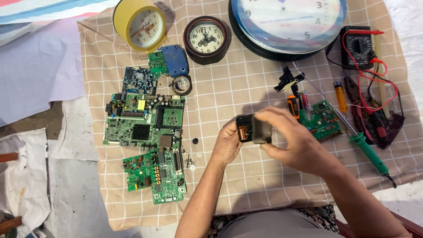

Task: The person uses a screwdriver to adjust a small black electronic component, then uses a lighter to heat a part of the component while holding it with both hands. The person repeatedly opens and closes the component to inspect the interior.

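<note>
Checked cloth [246, 92], far right corner: black multimeter [358, 46], upright rectangle, with a small grey screen strip along its top edge (too small to tell whether it is lit) above a round dial; red leads trail from it. Near the right edge, just right of a small green board, a little orange cylinder [340, 96] with a printed label. No boxes, packages or signs visible. Clock faces along the far edge carry printed dials only.

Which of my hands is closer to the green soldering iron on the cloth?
Right. Your right hand is just beside the green soldering iron, on its left. Your left hand lies farther left, past the small black box both hands hold.
</note>
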